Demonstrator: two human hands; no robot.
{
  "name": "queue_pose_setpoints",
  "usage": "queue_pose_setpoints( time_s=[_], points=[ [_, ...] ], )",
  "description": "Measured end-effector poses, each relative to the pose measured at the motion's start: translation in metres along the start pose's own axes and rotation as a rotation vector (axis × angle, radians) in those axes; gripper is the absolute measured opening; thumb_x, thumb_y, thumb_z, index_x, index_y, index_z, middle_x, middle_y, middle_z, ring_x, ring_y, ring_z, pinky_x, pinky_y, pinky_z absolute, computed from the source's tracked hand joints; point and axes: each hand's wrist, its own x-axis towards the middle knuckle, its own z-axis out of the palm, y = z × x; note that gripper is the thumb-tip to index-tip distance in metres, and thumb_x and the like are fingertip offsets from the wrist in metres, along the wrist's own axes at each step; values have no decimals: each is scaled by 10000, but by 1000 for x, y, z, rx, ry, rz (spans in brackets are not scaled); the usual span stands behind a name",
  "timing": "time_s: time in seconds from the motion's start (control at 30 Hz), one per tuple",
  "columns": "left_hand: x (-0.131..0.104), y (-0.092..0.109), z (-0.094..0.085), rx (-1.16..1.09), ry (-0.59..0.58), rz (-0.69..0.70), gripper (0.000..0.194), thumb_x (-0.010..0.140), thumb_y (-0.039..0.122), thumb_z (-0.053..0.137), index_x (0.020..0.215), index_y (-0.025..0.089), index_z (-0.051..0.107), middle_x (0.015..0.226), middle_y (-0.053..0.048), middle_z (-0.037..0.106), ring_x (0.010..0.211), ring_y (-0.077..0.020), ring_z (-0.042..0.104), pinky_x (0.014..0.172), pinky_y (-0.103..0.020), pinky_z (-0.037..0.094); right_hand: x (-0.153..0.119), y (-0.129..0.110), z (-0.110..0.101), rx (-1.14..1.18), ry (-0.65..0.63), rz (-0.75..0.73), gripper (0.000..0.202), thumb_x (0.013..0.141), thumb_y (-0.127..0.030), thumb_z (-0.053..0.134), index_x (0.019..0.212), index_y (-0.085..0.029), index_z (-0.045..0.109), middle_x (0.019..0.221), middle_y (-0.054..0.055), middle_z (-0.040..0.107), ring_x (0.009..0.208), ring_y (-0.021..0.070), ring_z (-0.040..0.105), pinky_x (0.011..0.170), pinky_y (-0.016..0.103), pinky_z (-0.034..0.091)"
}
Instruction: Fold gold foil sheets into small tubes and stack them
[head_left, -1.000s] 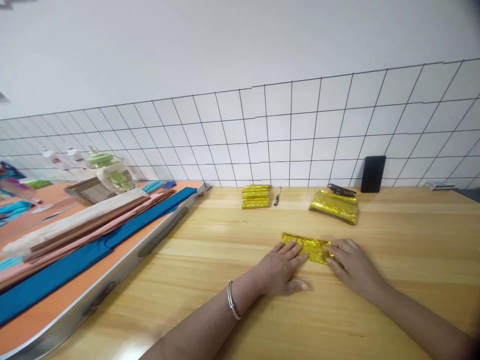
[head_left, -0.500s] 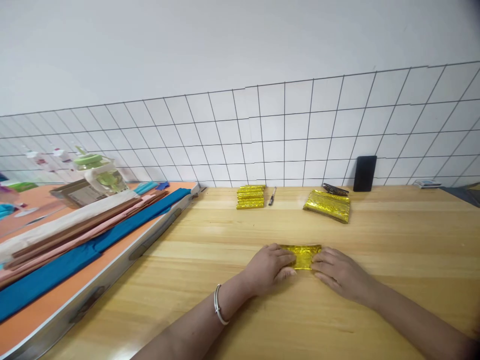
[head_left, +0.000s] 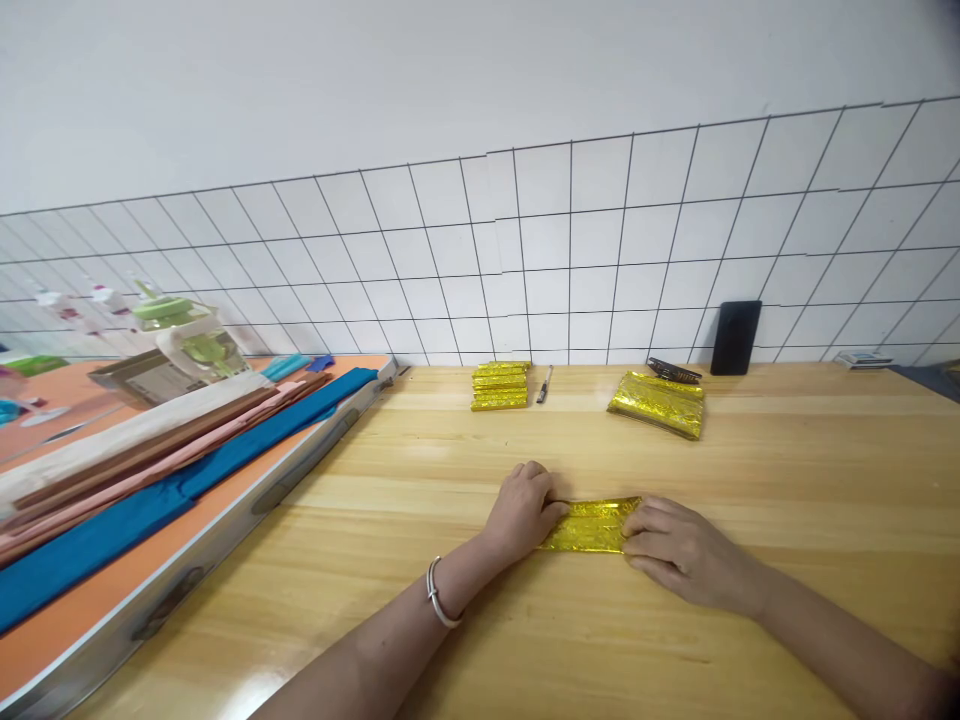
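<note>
A flat, folded strip of shiny gold foil [head_left: 589, 526] lies on the wooden table between my hands. My left hand [head_left: 521, 510], with a silver bangle at the wrist, is closed with curled fingers on the strip's left end. My right hand [head_left: 679, 548] grips the right end, its fingers bent over the edge. The thumb of the right hand and the foil's outer ends are hidden under the hands. Farther back lie a pleated stack of gold foil [head_left: 499, 386] on the left and a flat pile of gold foil [head_left: 657, 405] on the right.
A pen [head_left: 544, 385] lies beside the pleated stack. Behind the flat pile is a black stapler-like object [head_left: 673, 371], and a black phone [head_left: 736, 338] leans on the tiled wall. At left, an orange-topped table [head_left: 247, 497] holds folded cloth strips [head_left: 225, 455] and a green-lidded bottle [head_left: 195, 335].
My left hand has shifted slightly left and its fingers have curled, uncovering more of the foil strip. The right hand keeps its place on the right end. The view has tilted a little.
</note>
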Motion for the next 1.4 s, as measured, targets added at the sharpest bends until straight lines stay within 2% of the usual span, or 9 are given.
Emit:
queue_pose_setpoints(
  time_s=[0.3, 0.4, 0.5, 0.6, 0.7, 0.8, 1.0, 1.23, 1.4],
  points=[
    [-7, 7, -3, -258, -45, -53, 120, 819, 266, 532, 762, 191, 458, 653, 35, 524, 582, -112, 469, 532, -211, 340, -6, 10, 8, 4, 157, 6, 129, 856, -235, 521, 912, -259, 634, 884, 32, 631, 842, 173, 564, 870, 382, 438],
    [-9, 10, -7, -385, 9, -61, 114, 826, 266, 530, 787, 189, 456, 680, 35, 526, 613, -104, 484, 555, -200, 360, -9, 20, 13, 17, 410, 221, 153, 828, -273, 560, 973, -248, 602, 974, 62, 608, 937, 210, 549, 860, 390, 449],
    [-10, 13, -10, -461, 47, -26, 96, 826, 246, 531, 801, 183, 462, 695, 29, 521, 630, -102, 489, 577, -201, 377, -9, 27, 15, 116, 574, 504, 471, 746, -372, 643, 1170, -225, 500, 1153, 105, 540, 1064, 261, 505, 879, 415, 449],
    [-13, 16, -10, -493, 37, 13, 88, 818, 231, 543, 819, 182, 471, 704, 23, 527, 630, -104, 488, 585, -208, 384, -7, 25, 14, 454, 429, 629, 626, 739, -433, 634, 1284, -222, 408, 1143, 87, 566, 989, 240, 562, 806, 376, 491],
    [-16, 20, -10, -550, 42, 38, 89, 810, 207, 553, 841, 181, 473, 741, 16, 525, 655, -104, 485, 603, -211, 389, -5, 17, 10, 728, 287, 603, 421, 773, -470, 589, 1090, -194, 572, 924, 34, 641, 825, 198, 600, 707, 316, 501],
    [-15, 23, -9, -693, 125, -24, 169, 784, 214, 600, 898, 182, 479, 779, 17, 502, 665, -94, 463, 615, -206, 396, -4, 7, 5, 756, 336, 605, 337, 770, -496, 582, 870, -180, 642, 781, 8, 631, 737, 173, 576, 657, 281, 478],
    [-11, 26, -6, -1164, 205, -209, 339, 745, 262, 674, 1001, 199, 463, 787, 33, 505, 672, -78, 496, 610, -182, 427, -3, -3, 0, 774, 340, 642, 386, 765, -548, 559, 840, -181, 651, 665, 0, 582, 655, 161, 530, 563, 253, 439],
    [-13, 28, -6, -1223, 197, -201, 355, 731, 229, 705, 999, 192, 475, 694, 53, 512, 622, -62, 482, 598, -171, 407, -5, -2, 2, 815, 388, 712, 338, 778, -498, 583, 904, -184, 585, 643, -32, 479, 558, 102, 411, 492, 215, 327],
    [-14, 28, -8, -1199, 211, -222, 344, 723, 230, 714, 964, 181, 474, 688, 51, 504, 609, -54, 470, 579, -167, 386, -6, 1, 4, 830, 324, 733, 320, 799, -502, 550, 825, -183, 571, 621, -41, 452, 521, 88, 361, 462, 212, 281]
  ],
)
